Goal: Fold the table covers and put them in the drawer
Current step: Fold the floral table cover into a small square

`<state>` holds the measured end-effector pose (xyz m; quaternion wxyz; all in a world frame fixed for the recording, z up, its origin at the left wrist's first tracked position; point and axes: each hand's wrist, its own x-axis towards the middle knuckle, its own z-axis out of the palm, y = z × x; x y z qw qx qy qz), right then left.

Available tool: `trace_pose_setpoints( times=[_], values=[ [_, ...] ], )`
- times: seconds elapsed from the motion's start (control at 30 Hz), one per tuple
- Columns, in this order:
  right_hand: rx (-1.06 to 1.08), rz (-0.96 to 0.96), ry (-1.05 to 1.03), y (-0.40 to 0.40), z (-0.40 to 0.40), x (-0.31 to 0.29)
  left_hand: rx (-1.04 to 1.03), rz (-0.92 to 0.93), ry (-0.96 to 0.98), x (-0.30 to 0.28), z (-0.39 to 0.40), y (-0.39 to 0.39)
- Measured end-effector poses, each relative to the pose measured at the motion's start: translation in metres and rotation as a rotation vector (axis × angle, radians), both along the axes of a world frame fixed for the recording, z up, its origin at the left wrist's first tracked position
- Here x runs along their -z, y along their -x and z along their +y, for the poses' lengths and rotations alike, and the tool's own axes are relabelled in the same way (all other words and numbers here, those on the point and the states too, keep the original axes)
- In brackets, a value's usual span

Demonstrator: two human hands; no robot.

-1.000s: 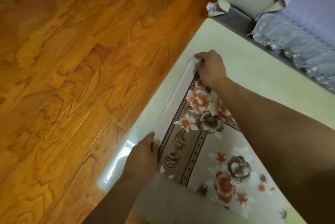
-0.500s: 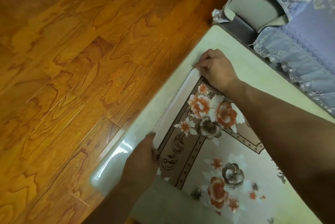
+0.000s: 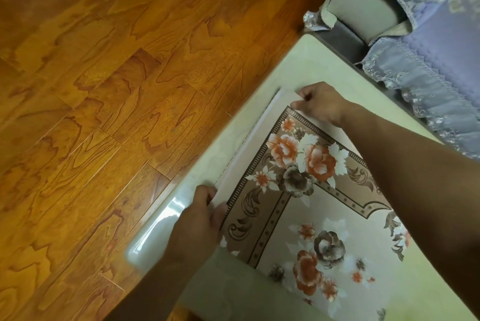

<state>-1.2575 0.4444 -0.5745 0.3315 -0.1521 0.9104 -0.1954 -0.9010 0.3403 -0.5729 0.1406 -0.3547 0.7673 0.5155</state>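
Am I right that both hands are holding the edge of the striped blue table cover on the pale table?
Not quite: the table cover is floral, with orange and brown flowers, not striped blue. The head view shows the left hand and right hand holding its edge on the pale table.
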Motion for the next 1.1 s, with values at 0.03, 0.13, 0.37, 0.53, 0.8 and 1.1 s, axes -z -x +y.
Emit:
trace_pose_setpoints(
  times=[0.03,0.13,0.37,0.53,0.8,1.1],
  values=[
    [0.005,0.014,-0.018,0.0,-0.001,0.002,-0.009,0.016,0.026,0.0,0.0,-0.001],
    [0.043,0.02,-0.064,0.001,-0.002,0.007,-0.009,0.037,0.1,0.005,-0.001,-0.006],
    [0.082,0.008,-0.008,-0.002,-0.001,0.009,-0.07,-0.021,0.09,0.016,-0.006,-0.004],
    [0.106,0.096,0.047,-0.005,0.009,0.013,-0.112,0.045,0.173,0.016,-0.002,-0.011],
    [0.116,0.132,0.006,-0.005,0.004,0.018,-0.073,-0.016,0.227,0.017,-0.003,-0.007],
    [0.031,0.391,-0.1,-0.014,0.009,0.034,-0.042,-0.079,0.196,0.012,0.003,0.005]
  ],
)
